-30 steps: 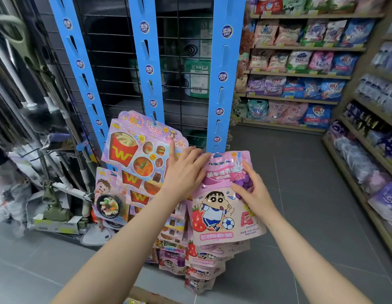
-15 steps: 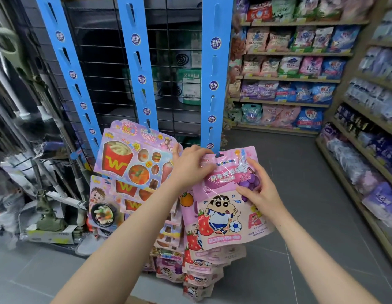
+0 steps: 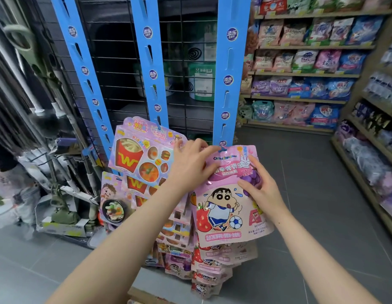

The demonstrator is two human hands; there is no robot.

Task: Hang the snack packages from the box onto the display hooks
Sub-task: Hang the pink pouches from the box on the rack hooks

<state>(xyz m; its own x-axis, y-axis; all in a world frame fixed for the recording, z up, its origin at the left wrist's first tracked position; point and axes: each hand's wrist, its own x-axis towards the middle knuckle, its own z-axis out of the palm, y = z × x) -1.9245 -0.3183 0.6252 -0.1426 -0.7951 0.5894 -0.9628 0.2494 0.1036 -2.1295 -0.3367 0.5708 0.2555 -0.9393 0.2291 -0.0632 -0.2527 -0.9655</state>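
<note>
Pink cartoon-printed snack pouch [image 3: 225, 207]

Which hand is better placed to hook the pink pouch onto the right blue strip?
Probably the left hand. Its fingers already pinch the top of the pink pouch near the hang hole, just under the right blue strip. The right hand holds the pouch lower, at mid-body, so it can only steady it.

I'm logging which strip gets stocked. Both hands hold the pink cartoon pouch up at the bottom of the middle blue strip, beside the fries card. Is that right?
Not quite. The head view shows the left hand and right hand holding the pink cartoon pouch at the bottom of the rightmost blue strip, not the middle one. The fries card does hang beside it.
</note>
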